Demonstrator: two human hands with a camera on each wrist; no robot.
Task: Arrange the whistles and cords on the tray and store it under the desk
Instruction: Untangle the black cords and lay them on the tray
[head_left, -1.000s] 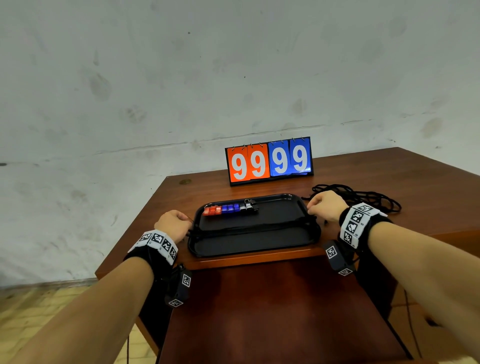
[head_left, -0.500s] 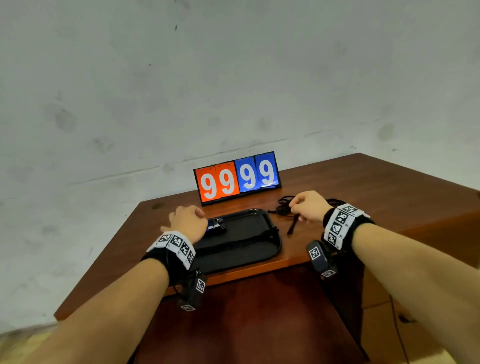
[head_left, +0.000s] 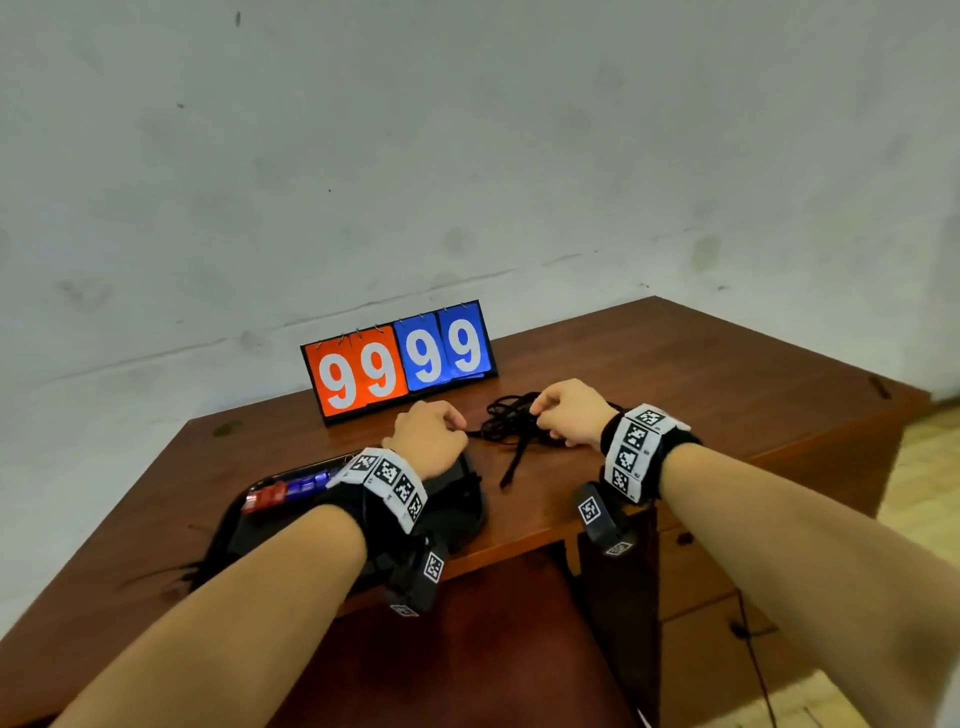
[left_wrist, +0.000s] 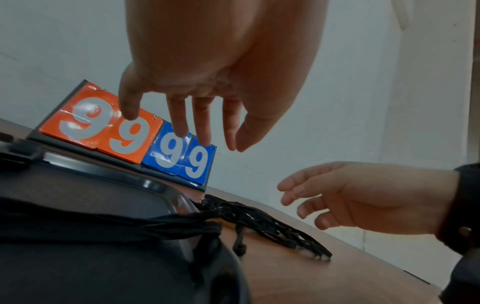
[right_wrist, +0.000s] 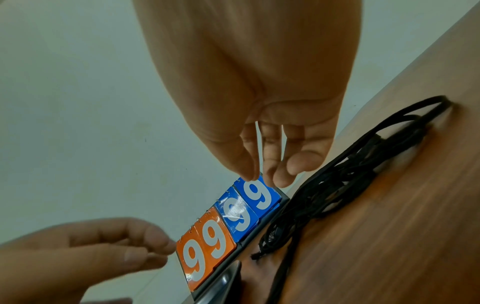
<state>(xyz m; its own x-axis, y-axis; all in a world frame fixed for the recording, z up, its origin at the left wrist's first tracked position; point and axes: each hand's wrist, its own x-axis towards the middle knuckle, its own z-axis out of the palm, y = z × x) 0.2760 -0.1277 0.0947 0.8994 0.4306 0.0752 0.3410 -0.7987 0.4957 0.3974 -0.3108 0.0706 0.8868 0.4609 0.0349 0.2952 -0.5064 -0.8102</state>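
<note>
A black tray (head_left: 467, 499) lies near the desk's front edge, with red whistles (head_left: 267, 498) and blue whistles (head_left: 309, 483) in a row along its far rim. Black cords (left_wrist: 130, 224) are draped across the tray's near part. To its right a tangled pile of black cords (head_left: 511, 423) lies on the desk. My left hand (head_left: 431, 434) hovers over the tray's right end, its fingers (left_wrist: 182, 123) hanging relaxed and holding nothing. Over the pile my right hand (head_left: 563, 410) hovers with loose fingers (right_wrist: 272, 164), also holding nothing.
A flip scoreboard (head_left: 400, 358) reading 99 99 stands just behind the tray and the cord pile. The brown desk (head_left: 701, 384) meets a grey wall at the back. Below the front edge is a dark panel, with drawers (head_left: 696, 566) at the right.
My left hand has moved from the tray's left end across to its right end, near the cord pile. My right hand has let go of the tray's right end and now hovers over the pile.
</note>
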